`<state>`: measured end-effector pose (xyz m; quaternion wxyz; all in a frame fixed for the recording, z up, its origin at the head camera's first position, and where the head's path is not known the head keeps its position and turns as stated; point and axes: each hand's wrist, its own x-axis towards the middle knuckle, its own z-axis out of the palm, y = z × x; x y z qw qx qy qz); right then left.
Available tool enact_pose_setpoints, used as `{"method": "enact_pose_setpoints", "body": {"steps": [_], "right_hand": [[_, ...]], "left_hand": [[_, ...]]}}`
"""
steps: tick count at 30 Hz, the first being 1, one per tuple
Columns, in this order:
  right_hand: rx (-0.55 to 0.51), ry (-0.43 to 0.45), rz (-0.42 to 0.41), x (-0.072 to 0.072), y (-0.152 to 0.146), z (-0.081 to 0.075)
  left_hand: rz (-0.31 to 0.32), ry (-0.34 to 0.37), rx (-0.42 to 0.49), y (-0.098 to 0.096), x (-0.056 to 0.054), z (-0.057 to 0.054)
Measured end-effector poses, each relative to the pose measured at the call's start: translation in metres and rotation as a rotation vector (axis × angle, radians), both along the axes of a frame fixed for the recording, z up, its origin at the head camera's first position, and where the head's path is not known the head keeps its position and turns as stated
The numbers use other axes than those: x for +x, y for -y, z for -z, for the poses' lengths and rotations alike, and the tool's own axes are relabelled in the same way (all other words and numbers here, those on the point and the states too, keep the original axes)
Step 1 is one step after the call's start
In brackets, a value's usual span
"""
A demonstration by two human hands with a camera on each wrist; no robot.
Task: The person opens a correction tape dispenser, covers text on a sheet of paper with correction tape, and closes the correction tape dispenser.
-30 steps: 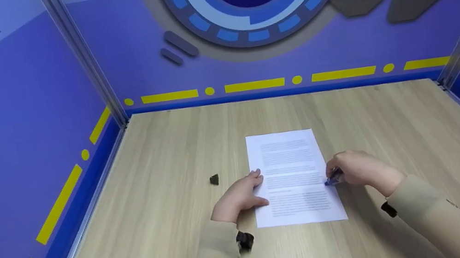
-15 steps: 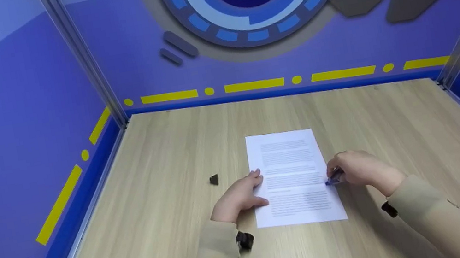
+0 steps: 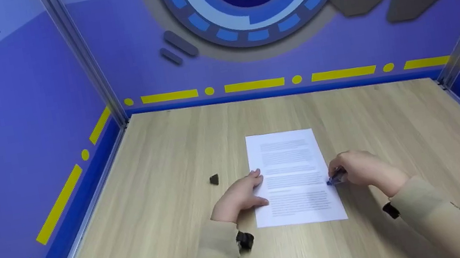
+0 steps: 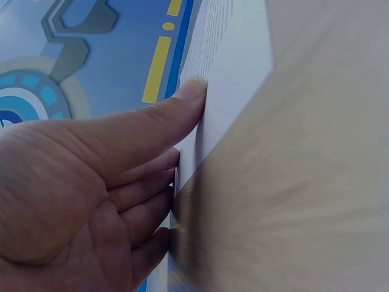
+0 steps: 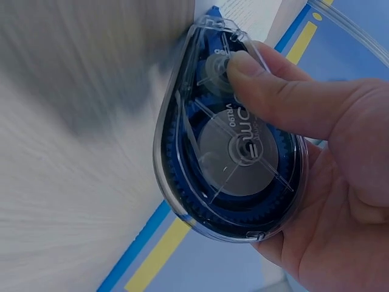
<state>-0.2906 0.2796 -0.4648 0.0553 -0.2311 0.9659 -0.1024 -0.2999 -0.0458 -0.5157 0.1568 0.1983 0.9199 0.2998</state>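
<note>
A printed sheet of paper (image 3: 292, 209) lies flat on the wooden table. My left hand (image 3: 237, 198) rests on its left edge, thumb and fingers spread; in the left wrist view the thumb (image 4: 191, 90) touches the paper (image 4: 240, 67). In the right wrist view my right hand (image 5: 328, 128) pinches a correction tape (image 5: 240, 152) with a clear case and blue inner wheels. Its blue tip (image 5: 214, 11) points at the sheet. From the head view, my right hand (image 3: 360, 169) holds it at the sheet's right edge, beside a line of text.
A small dark piece (image 3: 214, 179) lies on the table (image 3: 162, 168), left of the sheet. Purple-blue panels (image 3: 127, 48) with yellow dashes stand along the back and both sides, with metal posts (image 3: 82, 55) at the corners.
My right hand has shifted slightly to the right with the correction tape, its tip moving outward at the sheet's right edge. The left hand and the sheet stay put.
</note>
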Motion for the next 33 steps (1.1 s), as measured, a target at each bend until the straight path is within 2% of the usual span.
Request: {"method": "enact_pose_setpoints", "body": {"steps": [8, 15, 25, 33], "right_hand": [[-0.062, -0.008, 0.012, -0.002, -0.012, 0.002], [-0.261, 0.025, 0.122, 0.001, -0.029, -0.004], [-0.45, 0.03, 0.233, -0.002, -0.022, -0.002], [-0.519, 0.01, 0.224, -0.004, -0.014, 0.006]], "left_hand": [[-0.016, 0.006, 0.004, 0.001, 0.0, 0.001], [-0.011, -0.001, -0.009, 0.001, 0.001, 0.002], [-0.015, -0.002, 0.012, -0.001, -0.001, 0.004], [-0.04, 0.005, 0.019, -0.004, 0.0, 0.002]]}}
